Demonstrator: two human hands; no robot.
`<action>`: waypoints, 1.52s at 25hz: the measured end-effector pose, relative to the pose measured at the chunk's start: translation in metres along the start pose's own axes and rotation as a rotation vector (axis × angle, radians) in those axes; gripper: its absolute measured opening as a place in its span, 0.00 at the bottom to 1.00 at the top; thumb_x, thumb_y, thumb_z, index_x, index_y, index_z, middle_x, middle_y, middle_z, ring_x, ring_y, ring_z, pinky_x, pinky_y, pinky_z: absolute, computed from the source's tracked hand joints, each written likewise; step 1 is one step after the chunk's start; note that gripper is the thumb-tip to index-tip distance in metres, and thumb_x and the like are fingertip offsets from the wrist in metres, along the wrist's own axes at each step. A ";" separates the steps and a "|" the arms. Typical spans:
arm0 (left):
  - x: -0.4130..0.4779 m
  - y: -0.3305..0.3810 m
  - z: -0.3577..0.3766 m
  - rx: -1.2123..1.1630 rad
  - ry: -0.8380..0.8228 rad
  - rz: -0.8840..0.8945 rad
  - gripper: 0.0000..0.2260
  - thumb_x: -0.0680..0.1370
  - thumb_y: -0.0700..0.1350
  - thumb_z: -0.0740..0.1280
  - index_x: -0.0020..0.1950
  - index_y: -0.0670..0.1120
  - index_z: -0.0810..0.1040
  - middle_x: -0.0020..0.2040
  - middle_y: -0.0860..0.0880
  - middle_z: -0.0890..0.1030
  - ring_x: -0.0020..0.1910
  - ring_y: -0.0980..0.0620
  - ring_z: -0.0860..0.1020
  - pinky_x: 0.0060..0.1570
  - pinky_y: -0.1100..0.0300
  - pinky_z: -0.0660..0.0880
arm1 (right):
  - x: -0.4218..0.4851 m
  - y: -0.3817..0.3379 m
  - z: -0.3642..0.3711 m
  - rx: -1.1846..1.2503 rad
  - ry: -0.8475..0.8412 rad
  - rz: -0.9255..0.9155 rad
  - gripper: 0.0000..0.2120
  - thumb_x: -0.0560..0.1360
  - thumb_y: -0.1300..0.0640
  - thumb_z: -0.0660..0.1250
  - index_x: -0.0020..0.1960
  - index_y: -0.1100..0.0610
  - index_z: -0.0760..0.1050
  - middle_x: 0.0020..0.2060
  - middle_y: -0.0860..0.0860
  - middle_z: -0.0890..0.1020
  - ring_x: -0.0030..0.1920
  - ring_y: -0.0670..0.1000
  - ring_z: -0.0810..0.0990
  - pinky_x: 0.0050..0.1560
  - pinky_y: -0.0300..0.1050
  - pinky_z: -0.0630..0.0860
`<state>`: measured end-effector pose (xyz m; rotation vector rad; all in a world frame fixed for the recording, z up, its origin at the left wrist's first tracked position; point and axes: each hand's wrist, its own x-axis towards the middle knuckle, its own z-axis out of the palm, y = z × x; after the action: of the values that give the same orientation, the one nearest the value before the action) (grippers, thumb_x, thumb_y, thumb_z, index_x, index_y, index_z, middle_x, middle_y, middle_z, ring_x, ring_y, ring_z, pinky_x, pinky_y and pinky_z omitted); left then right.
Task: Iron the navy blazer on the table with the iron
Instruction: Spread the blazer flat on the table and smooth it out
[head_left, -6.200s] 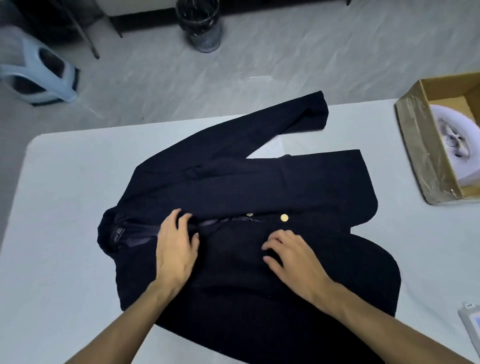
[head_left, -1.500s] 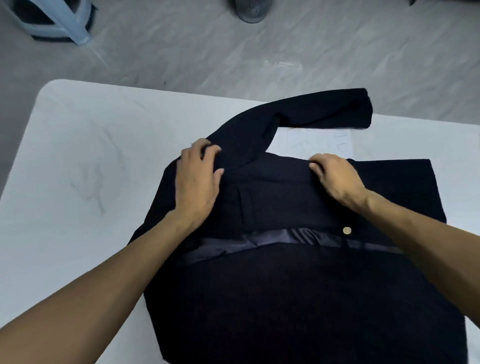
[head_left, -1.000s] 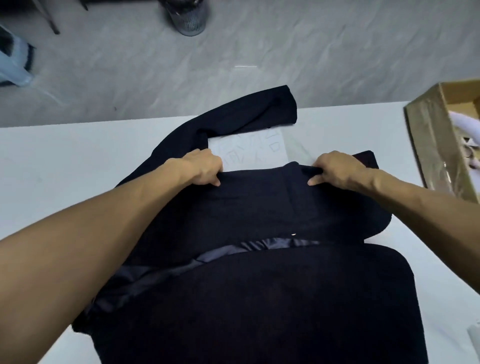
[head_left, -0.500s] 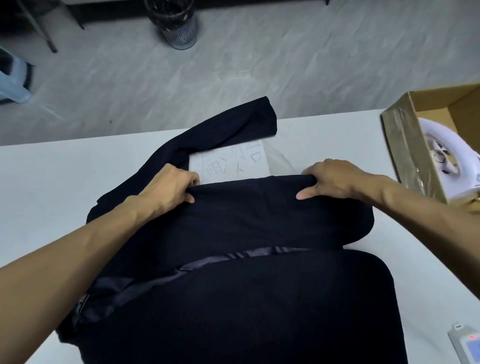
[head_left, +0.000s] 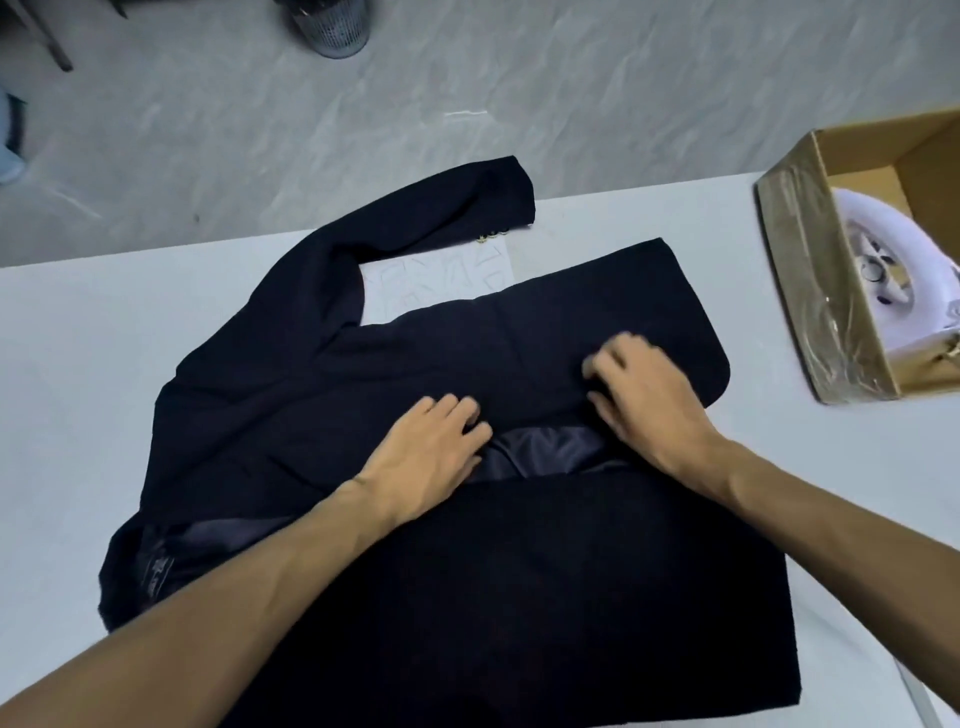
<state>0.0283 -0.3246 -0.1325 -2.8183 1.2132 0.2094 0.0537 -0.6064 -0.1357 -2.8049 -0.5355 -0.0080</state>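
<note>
The navy blazer lies spread on the white table, one sleeve reaching toward the far edge. A strip of shiny lining shows between the two front panels. My left hand rests flat on the cloth at the lining's left end, fingers apart. My right hand presses on the upper front panel a little to the right, its fingers blurred and bent onto the fabric. The white iron sits inside a cardboard box at the table's right side, away from both hands.
A sheet of paper with faint markings lies under the blazer near the sleeve. Beyond the far table edge is grey floor with a mesh bin. A pale stool shows at the left border.
Both hands let go of the far edge of the front panel and came back toward me onto the blazer's middle. The panel now lies flat and wider toward the right.
</note>
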 end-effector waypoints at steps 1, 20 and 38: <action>-0.012 0.001 0.003 0.035 -0.054 0.002 0.13 0.72 0.50 0.74 0.55 0.51 0.80 0.50 0.50 0.78 0.44 0.49 0.76 0.44 0.55 0.73 | -0.021 -0.004 0.002 -0.030 -0.085 -0.128 0.16 0.68 0.62 0.74 0.54 0.56 0.75 0.49 0.53 0.75 0.44 0.56 0.74 0.42 0.50 0.73; -0.085 -0.038 0.004 0.045 0.112 -0.378 0.20 0.66 0.39 0.79 0.56 0.42 0.80 0.48 0.42 0.79 0.39 0.40 0.76 0.37 0.49 0.75 | -0.019 -0.046 -0.015 0.351 0.279 0.068 0.14 0.65 0.72 0.50 0.41 0.59 0.70 0.38 0.48 0.69 0.39 0.48 0.64 0.43 0.43 0.61; -0.203 -0.149 0.035 -0.622 -0.075 -1.436 0.28 0.79 0.61 0.65 0.66 0.38 0.69 0.61 0.37 0.78 0.59 0.35 0.75 0.55 0.45 0.71 | 0.178 -0.179 0.065 0.159 -0.527 0.111 0.24 0.77 0.40 0.64 0.61 0.59 0.75 0.56 0.56 0.79 0.59 0.60 0.76 0.58 0.51 0.69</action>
<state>-0.0053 -0.0727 -0.1351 -3.2342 -1.1821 0.5975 0.1513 -0.3652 -0.1384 -2.6604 -0.4631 0.7762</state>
